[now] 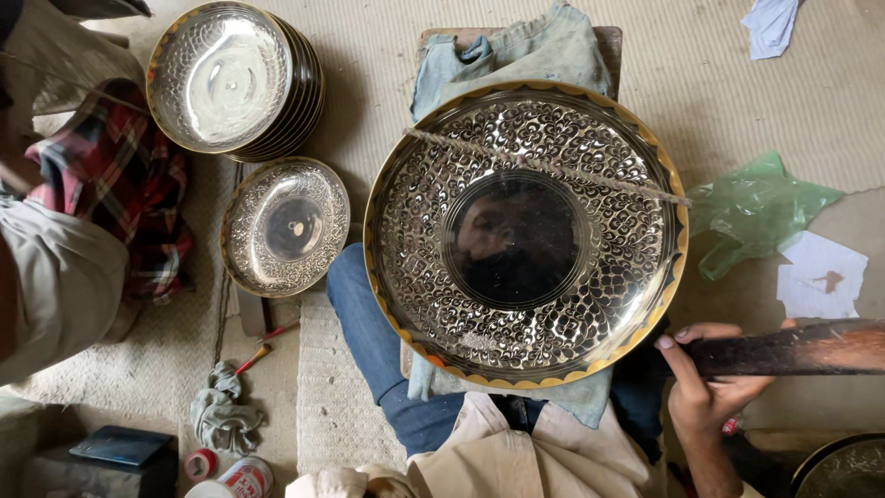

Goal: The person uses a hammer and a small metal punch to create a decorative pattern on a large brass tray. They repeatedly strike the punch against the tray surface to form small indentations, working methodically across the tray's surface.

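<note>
Big tray [525,231] on cloth [516,51] over lap, centre of scene; pattern covers its band, middle plain and mirror-bright. Right hand [705,378] wrapped shut round dark bar [793,349] just off tray's right rim. Left hand unseen. Stack [230,78] far left, lone tray [286,226] beside it look done.

Left hand: not seen, hidden or out of view. Dark wooden tool [793,349]: far end cut off by right edge; right hand [708,383] covers its near end. Wrist runs off bottom edge. Dark pan [843,468]: only a corner arc shows. Stack of plates [238,78]: lower ones hidden under top plate. Can [241,478] at bottom: cut off.
</note>
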